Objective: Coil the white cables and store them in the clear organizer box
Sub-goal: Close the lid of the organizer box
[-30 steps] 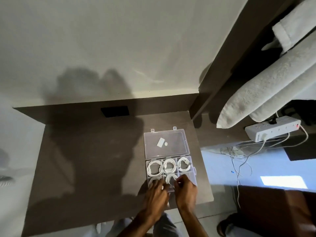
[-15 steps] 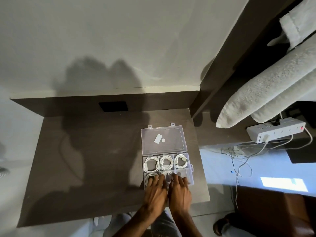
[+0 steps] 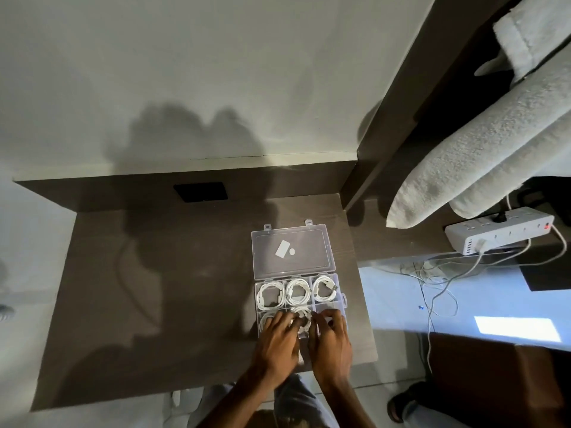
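The clear organizer box (image 3: 339,277) lies near the right edge of the brown table (image 3: 154,288), its lid (image 3: 306,261) folded back flat. Three coiled white cables fill the back row: left coil (image 3: 271,296), middle coil (image 3: 298,292), right coil (image 3: 324,288). Another coil (image 3: 264,320) shows partly in the front left compartment. My left hand (image 3: 278,344) and my right hand (image 3: 330,344) lie flat side by side over the front row. Their fingertips rest on a white cable coil (image 3: 301,318) in the front middle compartment. The front right compartment is mostly hidden by my right fingers.
A black panel (image 3: 200,192) sits in the table's back wall. Right of the table, a white power strip (image 3: 497,234) rests on a ledge with loose cables (image 3: 438,288) trailing down. Rolled white towels (image 3: 479,143) hang above it. A sandalled foot (image 3: 401,403) is on the floor.
My hands went from pinching the cable at the box's front edge to lying flat with fingers spread over the front compartments. The view shifted slightly.
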`<state>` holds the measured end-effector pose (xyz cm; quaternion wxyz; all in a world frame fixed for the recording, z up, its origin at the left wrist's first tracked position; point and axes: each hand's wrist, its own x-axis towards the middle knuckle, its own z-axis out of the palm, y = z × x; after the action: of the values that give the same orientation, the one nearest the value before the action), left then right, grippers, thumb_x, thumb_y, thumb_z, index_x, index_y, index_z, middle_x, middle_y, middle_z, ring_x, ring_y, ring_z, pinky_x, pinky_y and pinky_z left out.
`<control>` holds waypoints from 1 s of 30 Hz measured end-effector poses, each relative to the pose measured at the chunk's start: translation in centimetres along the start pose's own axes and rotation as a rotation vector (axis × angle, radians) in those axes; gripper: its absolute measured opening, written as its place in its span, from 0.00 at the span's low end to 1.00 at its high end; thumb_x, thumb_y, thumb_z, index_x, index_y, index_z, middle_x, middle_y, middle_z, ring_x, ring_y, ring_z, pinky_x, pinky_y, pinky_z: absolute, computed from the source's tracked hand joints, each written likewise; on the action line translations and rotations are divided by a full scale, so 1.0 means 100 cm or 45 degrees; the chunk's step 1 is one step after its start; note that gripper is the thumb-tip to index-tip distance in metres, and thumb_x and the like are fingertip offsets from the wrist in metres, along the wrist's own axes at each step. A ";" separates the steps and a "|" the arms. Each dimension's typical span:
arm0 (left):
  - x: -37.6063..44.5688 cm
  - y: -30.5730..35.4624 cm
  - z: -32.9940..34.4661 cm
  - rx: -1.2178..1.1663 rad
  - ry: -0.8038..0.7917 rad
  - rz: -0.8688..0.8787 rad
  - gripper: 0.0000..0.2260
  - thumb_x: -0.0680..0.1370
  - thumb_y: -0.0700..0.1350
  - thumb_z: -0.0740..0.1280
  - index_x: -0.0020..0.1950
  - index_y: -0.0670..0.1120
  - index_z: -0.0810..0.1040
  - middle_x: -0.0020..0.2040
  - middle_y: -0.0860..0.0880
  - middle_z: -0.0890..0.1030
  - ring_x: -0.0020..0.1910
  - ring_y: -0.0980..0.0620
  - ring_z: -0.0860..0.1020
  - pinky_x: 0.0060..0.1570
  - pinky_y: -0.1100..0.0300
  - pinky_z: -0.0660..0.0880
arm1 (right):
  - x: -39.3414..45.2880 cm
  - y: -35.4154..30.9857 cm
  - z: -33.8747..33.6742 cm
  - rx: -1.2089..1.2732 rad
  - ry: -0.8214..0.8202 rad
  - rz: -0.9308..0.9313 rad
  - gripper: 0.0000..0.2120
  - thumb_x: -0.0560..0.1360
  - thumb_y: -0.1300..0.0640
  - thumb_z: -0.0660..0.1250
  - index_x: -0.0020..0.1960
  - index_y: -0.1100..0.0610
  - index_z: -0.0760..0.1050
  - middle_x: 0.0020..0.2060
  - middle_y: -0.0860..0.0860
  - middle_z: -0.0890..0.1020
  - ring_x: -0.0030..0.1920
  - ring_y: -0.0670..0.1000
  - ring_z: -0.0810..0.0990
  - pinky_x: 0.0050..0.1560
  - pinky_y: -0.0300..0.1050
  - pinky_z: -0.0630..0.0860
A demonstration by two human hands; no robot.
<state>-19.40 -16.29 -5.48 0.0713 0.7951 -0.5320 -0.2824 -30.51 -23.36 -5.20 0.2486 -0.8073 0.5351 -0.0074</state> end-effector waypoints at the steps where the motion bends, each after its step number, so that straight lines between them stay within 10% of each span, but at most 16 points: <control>1: 0.001 -0.003 0.000 -0.043 0.066 -0.018 0.27 0.76 0.40 0.66 0.74 0.55 0.69 0.71 0.54 0.72 0.70 0.52 0.69 0.73 0.57 0.66 | -0.002 0.003 -0.003 0.030 0.024 -0.019 0.09 0.75 0.62 0.79 0.54 0.55 0.88 0.54 0.57 0.85 0.49 0.58 0.87 0.32 0.49 0.85; 7: 0.040 -0.049 -0.032 -0.525 0.679 -0.450 0.20 0.78 0.42 0.65 0.70 0.44 0.74 0.63 0.40 0.79 0.62 0.40 0.77 0.62 0.44 0.76 | -0.010 0.047 -0.016 0.170 0.065 0.088 0.24 0.76 0.56 0.78 0.72 0.56 0.79 0.66 0.61 0.80 0.62 0.62 0.83 0.51 0.55 0.85; 12: 0.087 -0.075 -0.068 -1.586 0.358 -0.891 0.29 0.85 0.50 0.59 0.83 0.47 0.52 0.78 0.43 0.67 0.77 0.45 0.67 0.70 0.54 0.62 | -0.008 0.072 -0.007 0.289 -0.144 0.174 0.39 0.76 0.47 0.79 0.81 0.56 0.68 0.76 0.56 0.73 0.72 0.59 0.76 0.69 0.54 0.77; 16: 0.103 -0.075 -0.081 -1.920 0.347 -0.881 0.22 0.87 0.53 0.49 0.80 0.48 0.61 0.77 0.43 0.70 0.74 0.43 0.71 0.73 0.50 0.63 | 0.004 0.071 0.000 0.386 -0.083 0.140 0.30 0.79 0.55 0.76 0.78 0.55 0.70 0.69 0.56 0.77 0.61 0.59 0.84 0.60 0.52 0.83; 23: 0.079 -0.071 -0.089 -1.799 0.371 -0.704 0.24 0.84 0.60 0.55 0.48 0.49 0.87 0.48 0.50 0.89 0.45 0.63 0.86 0.44 0.76 0.77 | 0.038 0.043 -0.007 0.443 -0.013 0.083 0.25 0.76 0.62 0.78 0.72 0.60 0.76 0.63 0.60 0.80 0.54 0.62 0.86 0.54 0.57 0.86; 27: 0.053 -0.086 -0.077 -1.224 0.381 -0.401 0.14 0.82 0.46 0.63 0.58 0.42 0.86 0.66 0.41 0.80 0.68 0.51 0.76 0.71 0.48 0.69 | 0.046 0.042 -0.013 0.642 0.008 0.166 0.26 0.76 0.69 0.74 0.71 0.55 0.74 0.57 0.54 0.85 0.50 0.59 0.88 0.56 0.64 0.86; 30: 0.035 -0.095 -0.064 -0.651 0.172 -0.176 0.16 0.77 0.43 0.71 0.64 0.49 0.83 0.77 0.44 0.65 0.77 0.52 0.64 0.76 0.57 0.60 | 0.043 0.046 -0.017 0.705 0.049 0.167 0.28 0.77 0.72 0.69 0.74 0.56 0.70 0.57 0.51 0.86 0.51 0.54 0.86 0.58 0.63 0.86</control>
<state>-7.49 -16.54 -5.42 0.2855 0.8028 -0.3819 -0.3579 -33.09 -29.20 -6.66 0.4495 -0.6721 0.5684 -0.1523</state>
